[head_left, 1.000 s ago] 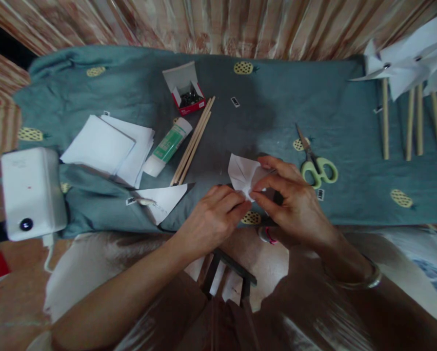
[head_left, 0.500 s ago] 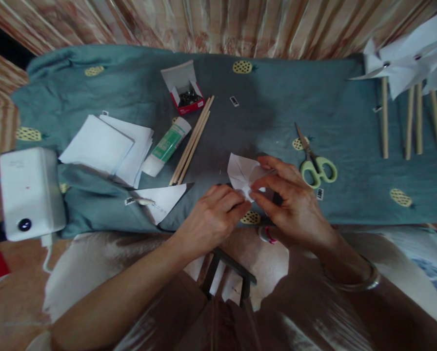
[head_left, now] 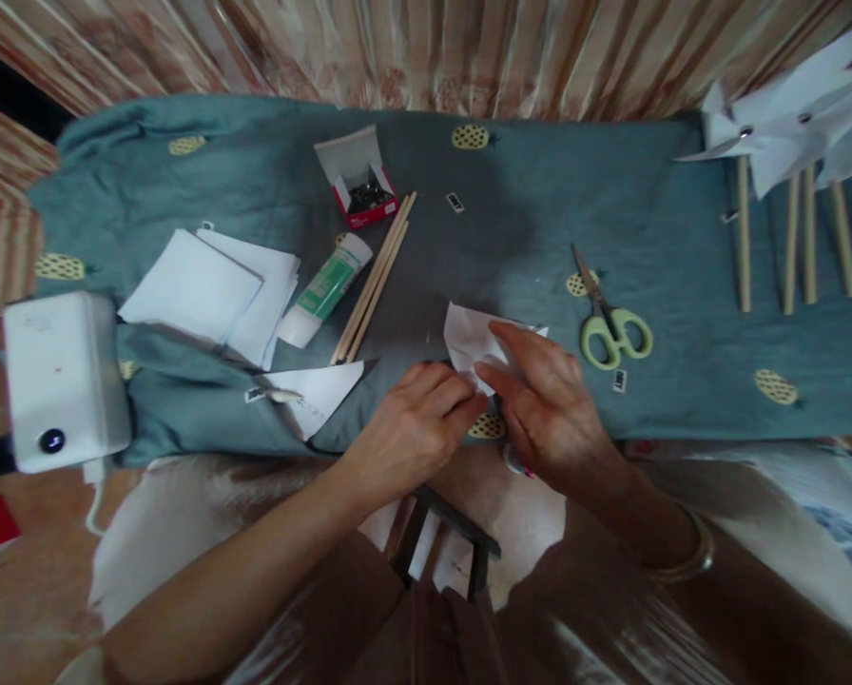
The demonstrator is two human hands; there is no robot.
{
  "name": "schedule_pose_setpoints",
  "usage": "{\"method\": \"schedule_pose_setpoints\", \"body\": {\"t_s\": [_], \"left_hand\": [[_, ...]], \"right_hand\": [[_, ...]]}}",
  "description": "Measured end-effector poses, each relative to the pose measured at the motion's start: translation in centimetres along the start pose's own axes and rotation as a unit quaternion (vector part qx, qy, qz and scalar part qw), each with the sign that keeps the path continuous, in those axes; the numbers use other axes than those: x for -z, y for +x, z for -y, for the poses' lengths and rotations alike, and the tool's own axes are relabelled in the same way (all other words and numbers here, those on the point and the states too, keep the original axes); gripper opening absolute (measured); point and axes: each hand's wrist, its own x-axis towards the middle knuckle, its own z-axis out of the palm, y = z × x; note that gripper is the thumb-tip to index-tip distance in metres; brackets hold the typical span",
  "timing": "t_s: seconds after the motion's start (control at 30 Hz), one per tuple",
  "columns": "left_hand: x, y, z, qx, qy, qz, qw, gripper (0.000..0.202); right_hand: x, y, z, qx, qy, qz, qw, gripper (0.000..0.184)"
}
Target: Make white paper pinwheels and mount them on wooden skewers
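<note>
Our left hand (head_left: pixel 420 415) is gripping unfinished paper (head_left: pixel 464 333), our right hand (head_left: pixel 558 407) lying open over it; pinwheels (head_left: pixel 779 138) are lying finished, sticks (head_left: pixel 375 281) bare.

- Paper (head_left: pixel 463 333): white
- Cloth (head_left: pixel 526 228): grey-green, black-spotted yellow pineapples (head_left: pixel 470 137)
- Scissor handles (head_left: pixel 616 345): pale green
- Box (head_left: pixel 370 211): red, white
- Tube (head_left: pixel 328 285): white, green
- Sticks (head_left: pixel 378 278): light tan
- Pinwheels (head_left: pixel 783 143): white
- Curtain (head_left: pixel 455 57): cream-and-brown stripes
</note>
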Motion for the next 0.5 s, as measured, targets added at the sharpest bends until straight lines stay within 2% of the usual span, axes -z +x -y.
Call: {"method": "schedule_pose_setpoints", "body": {"t_s": [0.33,0.5], "left_hand": [[0.18,0.38,0.09,-0.002,0.035,-0.015,0.999,0.014],[0.21,0.47,0.04,0.0,0.039,-0.019,0.999,0.011]], "right_hand": [[-0.71,-0.09,0.59,0.024,0.012,-0.025,0.999,0.026],[-0.58,-0.28,0.5,-0.003,0.027,-0.019,0.999,0.03]]}}
